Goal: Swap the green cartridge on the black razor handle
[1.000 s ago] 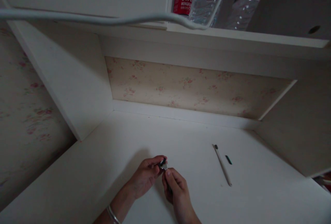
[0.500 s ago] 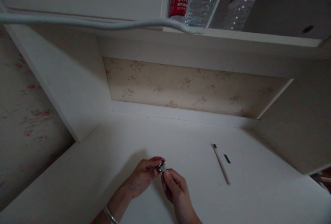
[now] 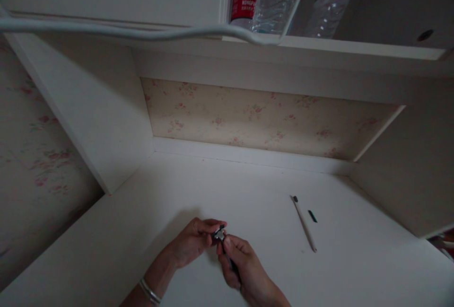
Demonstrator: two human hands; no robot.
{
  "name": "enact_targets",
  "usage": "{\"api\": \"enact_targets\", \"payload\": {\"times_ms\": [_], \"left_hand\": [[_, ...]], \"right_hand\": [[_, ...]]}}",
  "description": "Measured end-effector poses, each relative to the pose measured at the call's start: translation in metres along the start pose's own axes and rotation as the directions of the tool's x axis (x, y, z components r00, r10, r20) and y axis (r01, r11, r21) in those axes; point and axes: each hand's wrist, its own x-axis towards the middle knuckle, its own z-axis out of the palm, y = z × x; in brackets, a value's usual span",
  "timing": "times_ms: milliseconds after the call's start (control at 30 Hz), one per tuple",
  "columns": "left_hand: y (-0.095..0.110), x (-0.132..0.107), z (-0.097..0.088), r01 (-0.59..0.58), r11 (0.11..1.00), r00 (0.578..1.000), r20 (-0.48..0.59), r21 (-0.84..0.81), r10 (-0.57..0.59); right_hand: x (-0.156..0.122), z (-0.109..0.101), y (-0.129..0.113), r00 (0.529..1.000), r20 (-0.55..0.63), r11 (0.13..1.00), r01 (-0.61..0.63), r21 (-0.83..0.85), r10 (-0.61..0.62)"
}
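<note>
Both hands are together over the white desktop (image 3: 170, 179), working on a small razor (image 3: 220, 234) with a silvery neck and a dark handle. My right hand (image 3: 246, 264) is closed around the handle, whose dark lower end shows below the fingers. With fingertips pinched, my left hand (image 3: 189, 245) grips the razor's head from the left. Fingers partly hide the head. To the right lie a pale toothbrush (image 3: 305, 226) with dark bristles and a short dark green strip (image 3: 312, 216).
Above the desk is a shelf (image 3: 354, 49) with several plastic bottles (image 3: 276, 2). A pale cable (image 3: 142, 32) runs along its front at the left. Side panels (image 3: 95, 113) flank the desk, and floral wallpaper (image 3: 255, 118) covers the back.
My right hand has turned and shifted slightly, so the razor's dark handle now shows in it. The razor's head has tilted and moved a little left. The toothbrush and strip stay put.
</note>
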Motion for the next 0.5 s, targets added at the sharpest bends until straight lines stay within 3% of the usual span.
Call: {"api": "enact_targets", "payload": {"times_ms": [100,233,500], "left_hand": [[0.0021,-0.0017,-0.0010,0.031,0.999,0.999,0.029,0.032,-0.032],[-0.0020,-0.0018,-0.0056,-0.011,1.000,1.000,0.014,0.012,0.011],[-0.0018,0.0031,0.0001,-0.045,0.998,0.999,-0.032,-0.050,0.043]], "right_hand": [[-0.0012,0.0017,0.0009,0.999,0.036,0.999,-0.020,0.029,0.019],[-0.0011,0.0035,-0.0009,0.998,0.056,0.999,-0.012,0.043,0.009],[0.0006,0.0029,0.0008,1.000,0.023,0.997,0.009,0.078,-0.011]]}}
